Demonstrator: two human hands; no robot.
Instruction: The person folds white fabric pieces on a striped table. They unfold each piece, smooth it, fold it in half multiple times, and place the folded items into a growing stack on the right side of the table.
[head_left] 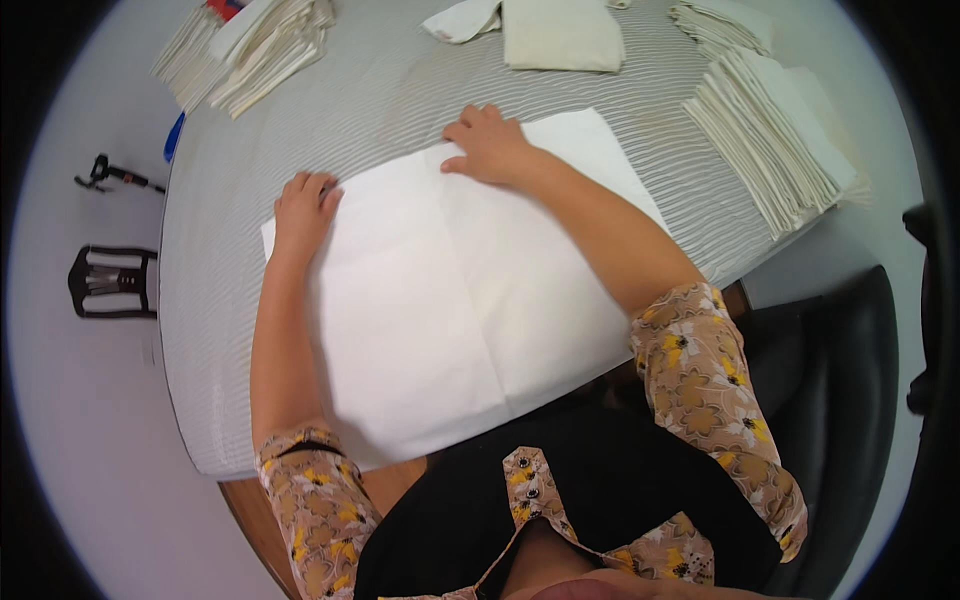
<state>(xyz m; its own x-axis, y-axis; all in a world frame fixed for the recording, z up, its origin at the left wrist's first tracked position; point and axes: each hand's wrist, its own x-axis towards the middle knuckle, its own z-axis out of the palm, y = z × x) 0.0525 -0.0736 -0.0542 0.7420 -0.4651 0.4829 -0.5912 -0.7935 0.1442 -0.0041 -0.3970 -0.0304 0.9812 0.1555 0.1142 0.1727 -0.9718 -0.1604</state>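
Note:
A large white cloth lies spread out on the table in front of me, with a crease running down its middle. My left hand rests on the cloth near its far left corner, fingers bent at the edge and thumb apart. Midway along the far edge, my right hand lies on the cloth with its fingers spread and its thumb out to the left. Neither hand visibly lifts the fabric. A small dark spot shows by the left fingertips, too small to make out.
The table has a striped, rippled cover. Folded cloth stacks stand at the far left and right, with a folded cloth at the back. A black chair is at my right; a dark chair stands beyond the left edge.

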